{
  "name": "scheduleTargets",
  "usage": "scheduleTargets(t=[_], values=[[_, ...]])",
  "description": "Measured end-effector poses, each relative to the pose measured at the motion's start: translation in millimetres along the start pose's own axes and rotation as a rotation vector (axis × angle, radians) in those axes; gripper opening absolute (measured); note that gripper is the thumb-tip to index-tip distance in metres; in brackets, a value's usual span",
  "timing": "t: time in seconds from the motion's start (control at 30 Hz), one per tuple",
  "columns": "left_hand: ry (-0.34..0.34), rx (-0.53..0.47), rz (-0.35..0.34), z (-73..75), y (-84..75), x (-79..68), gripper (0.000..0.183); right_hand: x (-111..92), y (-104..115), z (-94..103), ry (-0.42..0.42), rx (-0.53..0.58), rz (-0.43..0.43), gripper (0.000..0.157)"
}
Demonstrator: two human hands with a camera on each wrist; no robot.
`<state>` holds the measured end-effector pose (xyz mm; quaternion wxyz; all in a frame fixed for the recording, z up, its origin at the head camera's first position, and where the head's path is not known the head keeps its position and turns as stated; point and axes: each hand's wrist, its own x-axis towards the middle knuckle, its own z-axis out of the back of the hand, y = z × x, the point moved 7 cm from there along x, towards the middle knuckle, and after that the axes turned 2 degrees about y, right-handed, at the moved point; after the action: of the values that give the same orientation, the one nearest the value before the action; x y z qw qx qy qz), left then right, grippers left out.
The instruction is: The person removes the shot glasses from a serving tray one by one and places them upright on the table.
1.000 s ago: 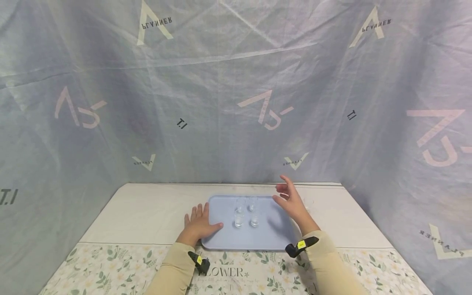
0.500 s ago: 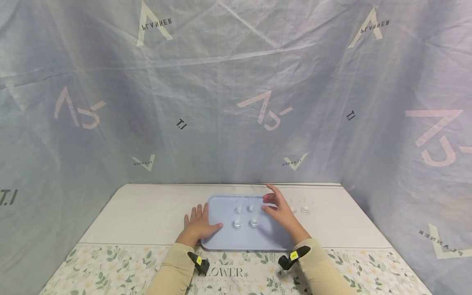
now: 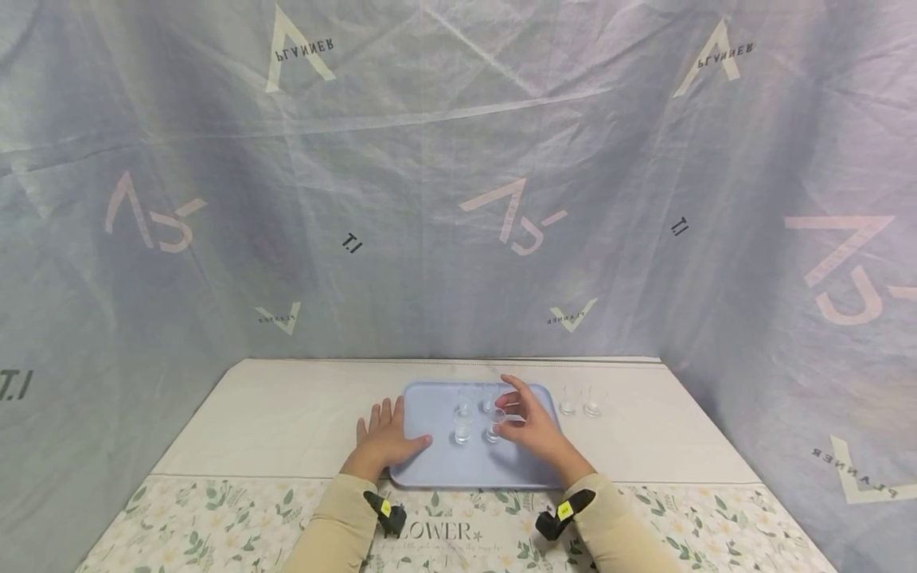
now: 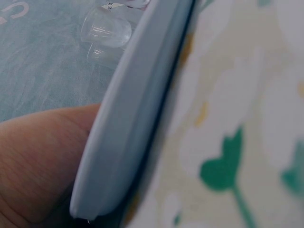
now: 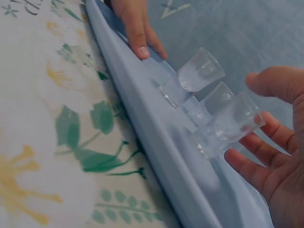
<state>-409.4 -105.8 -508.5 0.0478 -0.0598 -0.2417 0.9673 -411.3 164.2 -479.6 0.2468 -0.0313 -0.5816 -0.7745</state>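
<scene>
A light blue tray [image 3: 437, 469] lies on the table with several small clear glasses in its middle. In the head view, my right hand [image 3: 533, 426] is over the tray, at the front right glass [image 3: 493, 434]. Its thumb and fingers are spread about that glass [image 5: 237, 118] in the right wrist view, and a gap shows between thumb and rim. My left hand [image 3: 387, 439] rests flat at the tray's left edge, fingers straight and thumb over the rim. Beside the right hand's glass stand the front left glass [image 3: 462, 432] and two farther back.
Two more clear glasses stand on the white table right of the tray: a nearer-in one [image 3: 568, 404] and an outer one [image 3: 592, 404]. A floral cloth [image 3: 286, 525] covers the front of the table. Grey printed fabric [image 3: 430, 278] hangs at the back and sides.
My right hand has moved left and toward me, from the tray's back right to the front right glass. The two glasses on the table now show fully. My left hand has stayed put.
</scene>
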Motion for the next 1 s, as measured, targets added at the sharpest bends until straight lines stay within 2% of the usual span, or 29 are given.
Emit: scheduleTargets(t=[0.2,0.43,0.57,0.83,1.0], values=[[-0.008,-0.007,-0.010,0.9,-2.8,-0.2,0.106,-2,1,-7.1,-0.012,-0.047,-0.023,0.089],[-0.003,0.009,-0.003,-0.6,0.6,1.8,0.104,-8,32,-11.9,0.013,-0.065,-0.027,0.083],[-0.003,0.006,-0.003,-2.5,2.7,3.1,0.104,-8,38,-12.2,0.018,-0.065,-0.013,0.081],[-0.003,-0.012,-0.006,-0.8,2.1,1.3,0.103,3,6,-2.2,-0.018,-0.082,0.010,0.084],[-0.005,-0.011,-0.013,-2.1,1.3,0.0,0.103,5,8,2.3,-0.028,-0.085,0.006,0.084]])
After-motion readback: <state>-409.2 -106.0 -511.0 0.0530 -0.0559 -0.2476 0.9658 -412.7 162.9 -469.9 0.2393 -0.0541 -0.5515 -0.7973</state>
